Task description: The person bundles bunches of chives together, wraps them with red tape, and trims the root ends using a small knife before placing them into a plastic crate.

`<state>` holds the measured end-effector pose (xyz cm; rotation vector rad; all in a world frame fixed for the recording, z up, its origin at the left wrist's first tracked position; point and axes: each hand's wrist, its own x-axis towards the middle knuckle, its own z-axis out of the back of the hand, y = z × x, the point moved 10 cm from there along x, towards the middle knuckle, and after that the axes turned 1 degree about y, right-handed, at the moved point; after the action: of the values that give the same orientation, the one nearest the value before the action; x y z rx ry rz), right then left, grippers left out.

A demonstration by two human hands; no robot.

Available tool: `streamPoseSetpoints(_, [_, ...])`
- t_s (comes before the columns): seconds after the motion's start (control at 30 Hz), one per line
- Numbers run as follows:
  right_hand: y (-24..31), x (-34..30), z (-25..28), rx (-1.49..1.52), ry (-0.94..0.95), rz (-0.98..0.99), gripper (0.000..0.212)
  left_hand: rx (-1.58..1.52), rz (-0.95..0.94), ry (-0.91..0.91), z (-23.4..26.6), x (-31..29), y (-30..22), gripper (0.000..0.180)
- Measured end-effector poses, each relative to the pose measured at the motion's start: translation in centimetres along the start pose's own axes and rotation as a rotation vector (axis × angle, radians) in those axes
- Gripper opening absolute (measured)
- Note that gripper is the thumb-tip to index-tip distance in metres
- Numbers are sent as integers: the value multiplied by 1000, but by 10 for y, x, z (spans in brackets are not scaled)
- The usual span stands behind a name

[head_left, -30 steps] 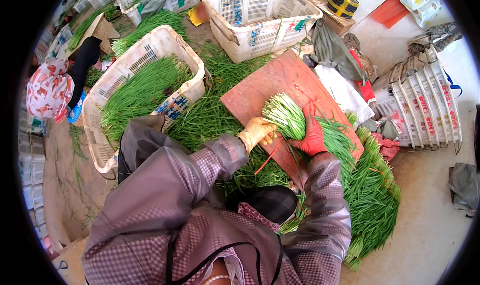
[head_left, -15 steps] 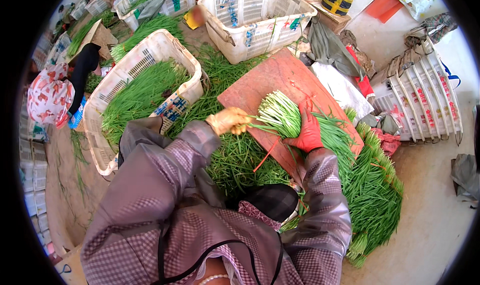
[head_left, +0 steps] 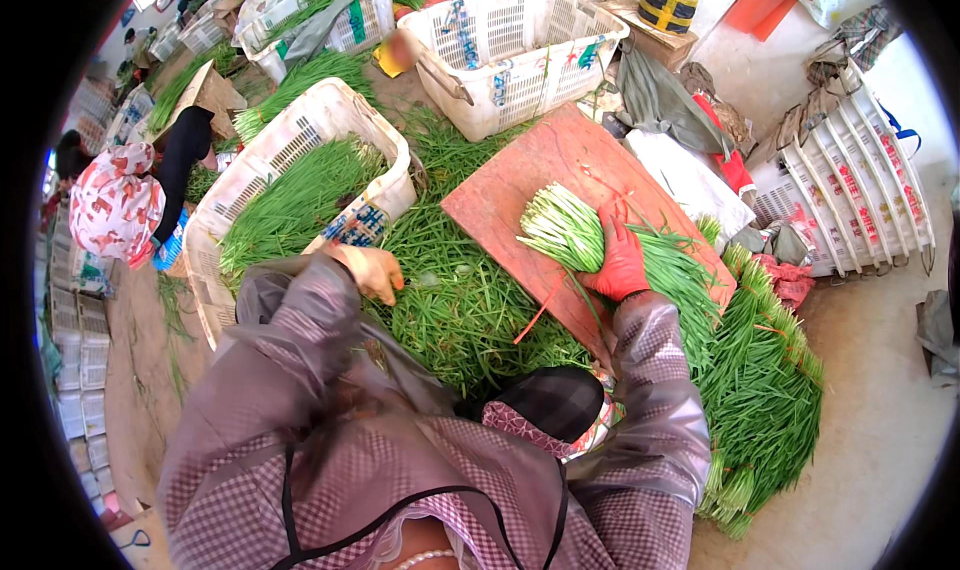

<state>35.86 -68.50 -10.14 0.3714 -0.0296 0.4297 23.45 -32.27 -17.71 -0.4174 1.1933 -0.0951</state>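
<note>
Green chive stalks carpet the ground, with a reddish-brown wooden board [head_left: 560, 170] lying at the centre as a worktop. At 12 o'clock stands an empty white plastic crate [head_left: 520, 45] bearing blue and green labels on its wall; at 10 o'clock a second white slatted crate [head_left: 300, 170], filled with greens, carries a blue-printed label near its corner. A yellow-and-black tape roll [head_left: 667, 5] sits at 1 o'clock. The red-gloved right hand [head_left: 622, 262] is closed around a bundle of white-ended chives [head_left: 565, 228] on the board. The yellow-gloved left hand [head_left: 372, 270], half a second ago beside the bundle, has swung to 9 o'clock and now curls loosely over the loose chives by the filled crate; whether it grips any, I cannot tell.
</note>
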Motion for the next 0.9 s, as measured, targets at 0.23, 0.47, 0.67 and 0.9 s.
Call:
streamPoseSetpoints(0.23, [24,-2,-6,-94,-59,83,105,269,-494,-427,13,-12,-114,50])
streamPoseSetpoints(0.47, [-32,12,19,74,-78,-121,95,330,-653,-721,85,-169,-126,51])
streamPoseSetpoints(0.67, [6,6,-1,-54,-47,19,113,-621,-436,-1288,103,-330,177,44])
streamPoseSetpoints(0.9, [3,6,-10,42,124,54,132,-945,139,-1544,-29,-298,492,41])
